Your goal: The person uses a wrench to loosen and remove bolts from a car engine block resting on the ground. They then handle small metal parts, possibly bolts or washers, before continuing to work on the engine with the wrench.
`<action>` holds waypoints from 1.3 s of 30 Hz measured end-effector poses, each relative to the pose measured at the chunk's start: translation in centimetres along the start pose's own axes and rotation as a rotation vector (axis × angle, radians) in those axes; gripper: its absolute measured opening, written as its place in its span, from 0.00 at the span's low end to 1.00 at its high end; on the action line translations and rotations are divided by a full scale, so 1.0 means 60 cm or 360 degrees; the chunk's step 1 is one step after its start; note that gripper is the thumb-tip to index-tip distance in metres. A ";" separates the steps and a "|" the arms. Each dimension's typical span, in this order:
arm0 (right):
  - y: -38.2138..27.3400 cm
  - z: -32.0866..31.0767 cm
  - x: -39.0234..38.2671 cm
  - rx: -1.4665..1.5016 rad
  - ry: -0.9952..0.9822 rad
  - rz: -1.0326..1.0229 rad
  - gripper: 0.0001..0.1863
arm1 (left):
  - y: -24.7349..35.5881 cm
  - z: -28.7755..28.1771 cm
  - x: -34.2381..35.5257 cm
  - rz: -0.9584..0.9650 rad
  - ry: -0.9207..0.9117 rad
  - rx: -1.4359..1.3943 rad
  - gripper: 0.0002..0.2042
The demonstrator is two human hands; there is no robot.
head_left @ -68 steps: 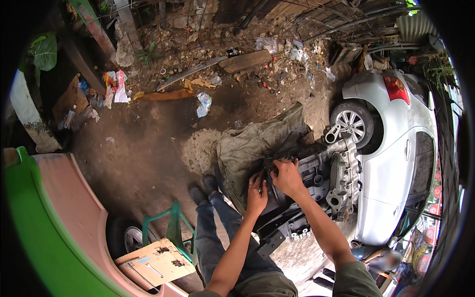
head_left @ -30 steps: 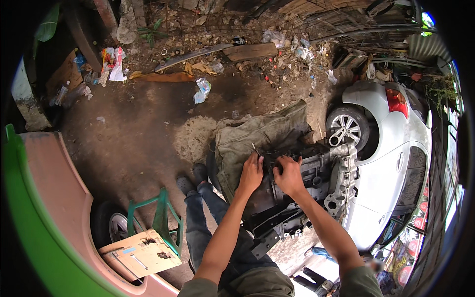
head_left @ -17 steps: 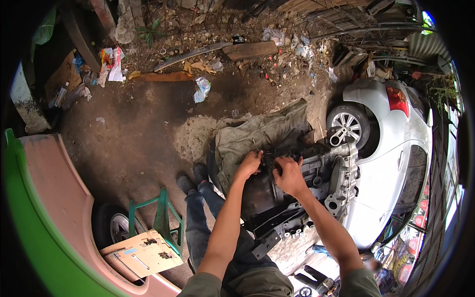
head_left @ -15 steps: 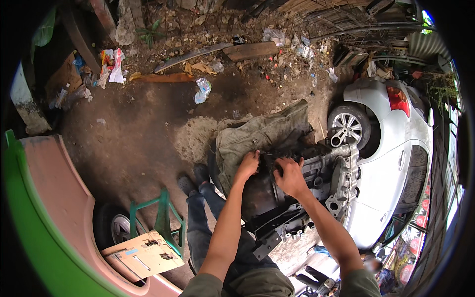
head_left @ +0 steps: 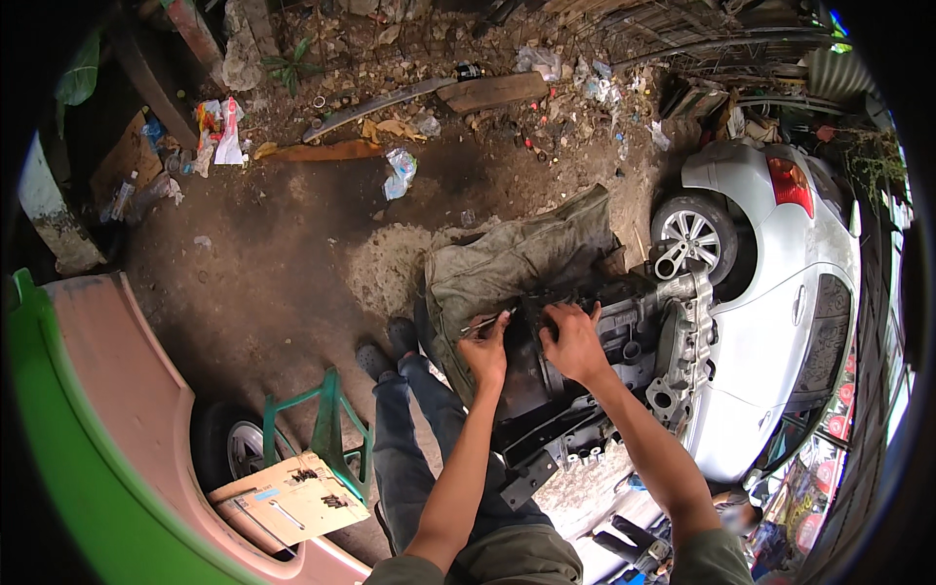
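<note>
Hands work a greasy dark metal engine block (head_left: 585, 375) resting on dirt beside a silver car (head_left: 780, 292): left hand (head_left: 485, 351) clamped on a thin metal tool (head_left: 485, 324), right hand (head_left: 573, 341) pressing, fingers together. Oily grip risks the tool slipping.

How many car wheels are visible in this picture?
2. One silver alloy wheel is on the silver car at the right, above the engine block. One dark-tyred wheel sits under the pink and green vehicle at the lower left. Others may be hidden.
</note>
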State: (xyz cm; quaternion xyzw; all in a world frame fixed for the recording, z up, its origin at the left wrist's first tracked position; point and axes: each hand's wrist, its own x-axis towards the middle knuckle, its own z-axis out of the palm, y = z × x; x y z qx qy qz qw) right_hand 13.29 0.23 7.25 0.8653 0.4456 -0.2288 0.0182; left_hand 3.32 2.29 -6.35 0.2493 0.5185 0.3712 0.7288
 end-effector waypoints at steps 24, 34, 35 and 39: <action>0.004 0.004 0.001 -0.0022 0.0020 -0.0017 0.19 | -0.009 -0.019 -0.052 -0.0053 -0.0200 0.0472 0.10; -0.004 -0.005 0.002 -0.0006 -0.0051 0.0018 0.21 | 0.029 -0.009 -0.062 0.0409 -0.0463 0.0783 0.10; -0.004 -0.005 0.002 -0.0005 -0.0052 0.0017 0.21 | 0.034 -0.008 -0.062 0.0462 -0.0497 0.0848 0.11; -0.002 -0.005 0.002 0.0049 -0.0051 0.0008 0.23 | 0.045 -0.014 -0.050 0.0481 -0.0635 0.0976 0.12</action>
